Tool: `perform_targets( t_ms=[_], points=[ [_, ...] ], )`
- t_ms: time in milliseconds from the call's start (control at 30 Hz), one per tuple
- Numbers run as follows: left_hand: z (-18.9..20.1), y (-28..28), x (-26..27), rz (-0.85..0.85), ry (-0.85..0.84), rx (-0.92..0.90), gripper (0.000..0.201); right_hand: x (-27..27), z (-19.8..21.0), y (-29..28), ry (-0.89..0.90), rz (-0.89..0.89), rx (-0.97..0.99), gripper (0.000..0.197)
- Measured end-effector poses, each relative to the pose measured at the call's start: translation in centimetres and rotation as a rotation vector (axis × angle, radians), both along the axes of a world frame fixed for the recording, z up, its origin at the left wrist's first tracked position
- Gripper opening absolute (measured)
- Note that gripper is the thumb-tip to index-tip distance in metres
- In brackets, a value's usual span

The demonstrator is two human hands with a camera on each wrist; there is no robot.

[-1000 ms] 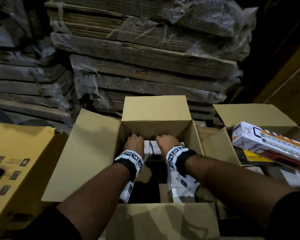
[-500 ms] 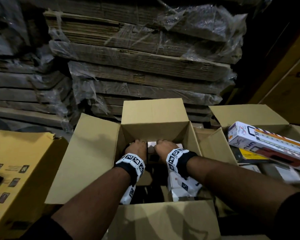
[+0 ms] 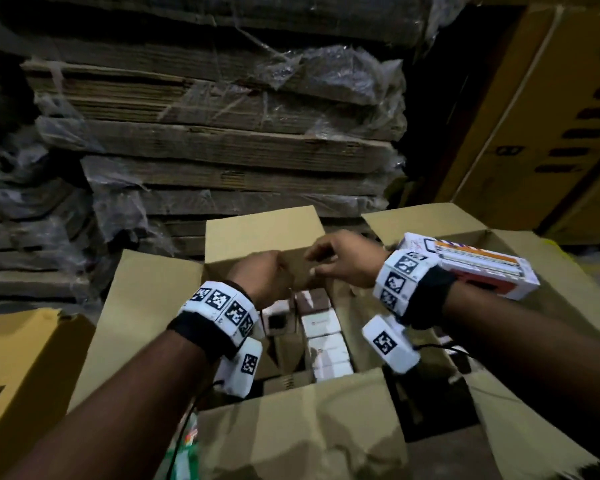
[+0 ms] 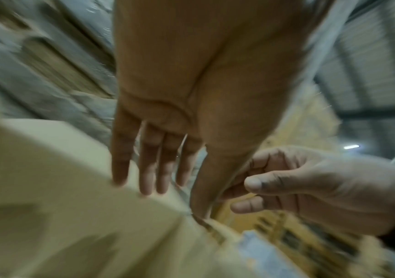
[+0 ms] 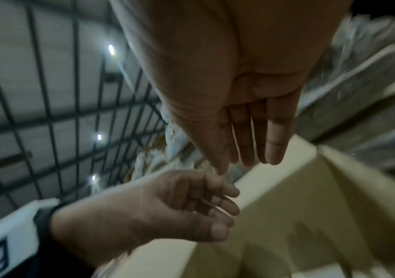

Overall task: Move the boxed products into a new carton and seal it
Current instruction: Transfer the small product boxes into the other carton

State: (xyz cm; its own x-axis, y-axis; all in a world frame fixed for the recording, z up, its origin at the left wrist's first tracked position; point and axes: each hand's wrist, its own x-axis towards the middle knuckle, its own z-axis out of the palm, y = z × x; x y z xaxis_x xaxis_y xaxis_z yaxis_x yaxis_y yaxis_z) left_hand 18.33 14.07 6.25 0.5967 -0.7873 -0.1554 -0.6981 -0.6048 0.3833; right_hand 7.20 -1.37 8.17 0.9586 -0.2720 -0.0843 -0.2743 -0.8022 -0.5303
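Observation:
An open brown carton [image 3: 146,306] stands in front of me with its flaps spread. Small white boxed products [image 3: 321,327] are packed in rows inside it. My left hand [image 3: 262,277] hovers above them, just in front of the far flap [image 3: 260,233], and holds nothing. My right hand [image 3: 340,261] hangs beside it to the right, also holding nothing, fingers loosely bent. In the left wrist view the left hand's fingers [image 4: 149,180] are straight over a carton flap. In the right wrist view the right hand's fingers [image 5: 251,150] are straight too.
A second open carton [image 3: 551,271] on the right holds a long white-and-orange box [image 3: 475,265]. A yellow carton [image 3: 25,368] stands at the left. Plastic-wrapped stacks of flat cardboard [image 3: 222,150] rise behind. A tall yellow carton [image 3: 551,116] stands at the far right.
Both hands have lifted off the white boxes and out of the carton, up to the level of the far flap. They hold nothing.

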Motion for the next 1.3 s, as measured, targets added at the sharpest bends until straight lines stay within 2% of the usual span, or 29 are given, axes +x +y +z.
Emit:
perform_targets(
  t_ms=[133, 333, 500, 633, 700, 833, 933, 1100, 1200, 1300],
  points=[
    [4.0, -1.0, -3.1, -0.097, -0.004, -0.219, 0.044, -6.0, 4.8, -1.7, -0.106, -0.096, -0.072, 0.025],
    [6.2, -4.3, -9.3, -0.267, 0.192, -0.406, 0.038, -15.7, 7.2, -4.5, -0.136, -0.288, -0.053, 0.020],
    [4.4, -8.1, -14.1, -0.313, 0.227, -0.379, 0.035, -20.7, 4.2, -8.2, 0.091, -0.287, -0.176, 0.018],
    [2.2, -12.0, -17.0, -0.289, 0.157, -0.295, 0.035, -23.6, 0.9, -12.7, 0.249, -0.334, -0.269, 0.022],
    [0.9, -13.4, -18.0, -0.271, 0.129, -0.243, 0.037, -24.6, -0.4, -14.4, 0.317, -0.376, -0.327, 0.020],
    [-1.5, -15.6, -19.7, -0.243, 0.058, -0.122, 0.039, -25.4, -2.4, -17.2, 0.427, -0.350, -0.398, 0.028],
    [-2.8, -16.2, -20.2, -0.194, 0.020, -0.065, 0.039, -24.9, -2.4, -18.5, 0.306, -0.323, -0.477, 0.028],
    [-3.1, -16.5, -20.6, -0.125, 0.016, -0.057, 0.037, -23.0, -1.5, -19.9, 0.082, -0.336, -0.450, 0.030],
    [-2.8, -16.6, -20.4, -0.076, 0.042, -0.098, 0.033, -21.5, -1.7, -20.2, 0.023, -0.342, -0.492, 0.047],
    [-2.6, -16.3, -20.0, -0.044, 0.035, -0.128, 0.033, -20.4, -2.0, -20.5, 0.103, -0.351, -0.448, 0.074]
  ],
)
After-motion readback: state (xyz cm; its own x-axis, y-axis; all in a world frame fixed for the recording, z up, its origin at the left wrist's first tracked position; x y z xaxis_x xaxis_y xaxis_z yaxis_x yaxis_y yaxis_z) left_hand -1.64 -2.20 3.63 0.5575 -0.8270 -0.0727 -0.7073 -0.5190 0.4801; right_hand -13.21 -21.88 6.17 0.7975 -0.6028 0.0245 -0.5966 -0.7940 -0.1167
